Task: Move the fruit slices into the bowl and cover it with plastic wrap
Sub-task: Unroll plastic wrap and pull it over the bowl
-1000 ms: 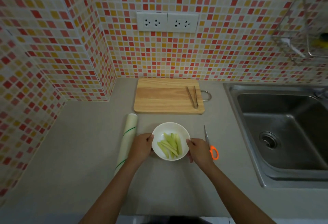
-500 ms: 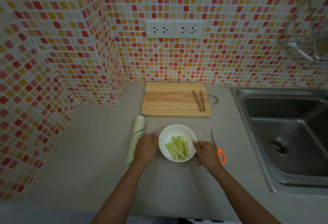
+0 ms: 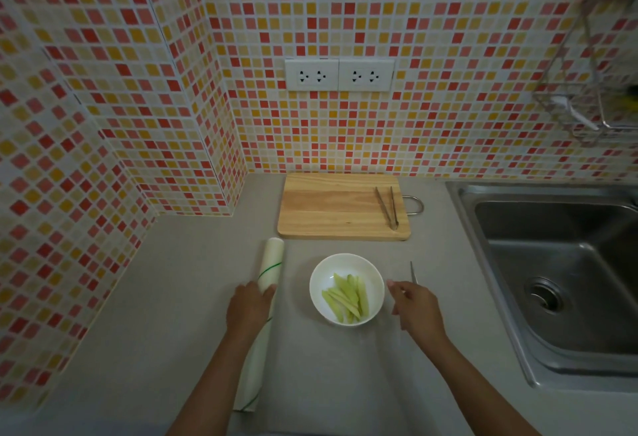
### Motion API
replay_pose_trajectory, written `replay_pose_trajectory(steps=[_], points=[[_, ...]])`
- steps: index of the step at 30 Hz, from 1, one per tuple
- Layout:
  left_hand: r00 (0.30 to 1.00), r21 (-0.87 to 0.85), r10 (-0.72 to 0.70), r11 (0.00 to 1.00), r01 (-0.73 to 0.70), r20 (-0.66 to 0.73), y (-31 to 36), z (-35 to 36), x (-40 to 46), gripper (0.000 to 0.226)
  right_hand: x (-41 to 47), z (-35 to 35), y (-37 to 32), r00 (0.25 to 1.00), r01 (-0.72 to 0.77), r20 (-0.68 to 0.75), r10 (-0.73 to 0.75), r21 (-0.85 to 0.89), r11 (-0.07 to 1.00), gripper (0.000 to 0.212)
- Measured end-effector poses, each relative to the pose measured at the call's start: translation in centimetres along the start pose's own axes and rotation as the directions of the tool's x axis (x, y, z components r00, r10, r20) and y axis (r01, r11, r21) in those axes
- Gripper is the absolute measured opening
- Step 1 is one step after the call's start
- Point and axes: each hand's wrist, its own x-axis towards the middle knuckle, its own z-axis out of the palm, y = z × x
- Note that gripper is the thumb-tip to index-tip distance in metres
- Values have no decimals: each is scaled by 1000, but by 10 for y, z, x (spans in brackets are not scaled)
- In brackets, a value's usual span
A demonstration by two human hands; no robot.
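White bowl (image 3: 346,289) with pale green fruit slices (image 3: 347,299); grey counter (image 3: 172,297); red, orange and cream mosaic wall tiles (image 3: 345,14).

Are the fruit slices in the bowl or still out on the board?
In. The fruit slices lie inside the bowl; the cutting board holds only tongs.

bowl (image 3: 346,289): 1 | fruit slices (image 3: 346,299): several, exact count unclear | plastic wrap roll (image 3: 266,301): 1 | cutting board (image 3: 331,208): 1 | tongs (image 3: 388,207): 1 | scissors (image 3: 413,272): 1, mostly hidden | wall sockets (image 3: 339,74): 2 | sink (image 3: 559,263): 1 | hands: 2, left hand (image 3: 249,308), right hand (image 3: 416,308)
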Motion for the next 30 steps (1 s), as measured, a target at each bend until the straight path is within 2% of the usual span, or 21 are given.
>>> replay_pose_trajectory(steps=[2,5,8,10,14,18,22,25,27,30], points=[[1000,-78,9,997,-10,-12,3,-6,-1,51,-2,-4,-3,999,3,-50,-4,-12,1000,30],[994,-284,102,953,-108,-38,17,-20,-4,43,-3,-9,-22,993,35,-115,-28,64,997,30],[989,-550,143,824,-134,-26,50,-37,-14,35,0,-8,-57,994,80,-86,-61,243,967,25],[984,-646,179,749,-148,-19,74,-44,-24,34,1,-6,-83,996,88,-15,-89,359,929,24],[964,-739,266,654,-162,25,113,-49,-47,43,-6,4,-121,986,-29,155,-64,530,848,31],[964,-859,262,503,-94,49,135,-47,-68,41,-17,9,-130,996,-48,90,-15,665,746,15],[966,-854,260,499,-149,-17,138,-40,-75,33,-25,9,-123,998,-19,-23,54,746,666,3],[963,-848,264,498,-182,-52,138,-34,-80,29,-27,11,-120,993,-39,-37,108,781,624,10],[962,-852,272,494,-174,-39,136,-32,-82,29,-28,11,-117,988,-96,4,155,797,596,10],[953,-855,301,484,-185,-35,134,-33,-85,28,-27,11,-115,972,-229,159,176,823,519,5]])
